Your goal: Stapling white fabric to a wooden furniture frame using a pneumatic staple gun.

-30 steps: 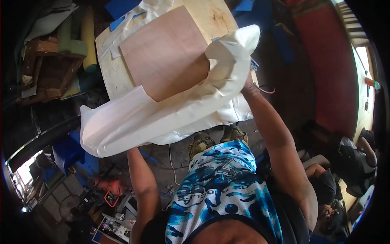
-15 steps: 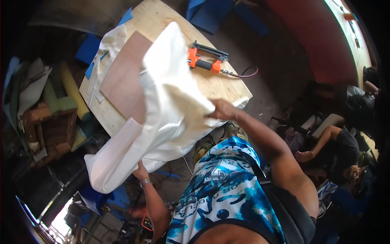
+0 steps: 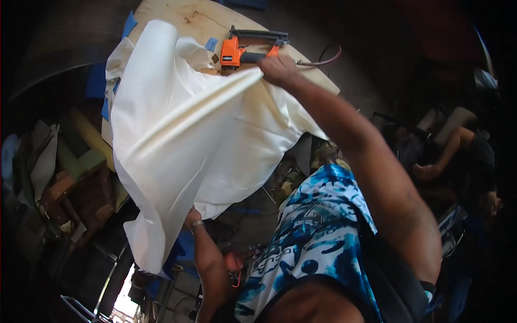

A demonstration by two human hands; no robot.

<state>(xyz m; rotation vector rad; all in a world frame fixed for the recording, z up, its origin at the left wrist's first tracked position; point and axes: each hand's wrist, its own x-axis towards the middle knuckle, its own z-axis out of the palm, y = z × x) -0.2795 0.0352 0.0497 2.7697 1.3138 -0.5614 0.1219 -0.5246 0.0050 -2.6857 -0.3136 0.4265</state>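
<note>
A large sheet of glossy cream-white fabric (image 3: 177, 134) hangs in folds across the workbench and over its near edge. My right hand (image 3: 277, 70) is closed on its edge at the upper right, pulling a fold taut. Just beyond that hand lies an orange and black air staple gun (image 3: 231, 52) on the wood. My left hand (image 3: 192, 216), with a metal watch at the wrist, grips the fabric low down near its bottom edge; the fabric partly hides its fingers. The brown panel seen earlier is now hidden.
The pale wooden bench top (image 3: 194, 16) shows at the far side. An air hose (image 3: 323, 62) runs right from the staple gun. A broken wooden frame with padding (image 3: 81, 188) stands at the left. At the right a seated person's arm (image 3: 447, 153) shows.
My right hand has moved away from me, to beside the staple gun, drawing the fabric out. The fabric has spread over the brown panel. My left hand keeps its hold low down.
</note>
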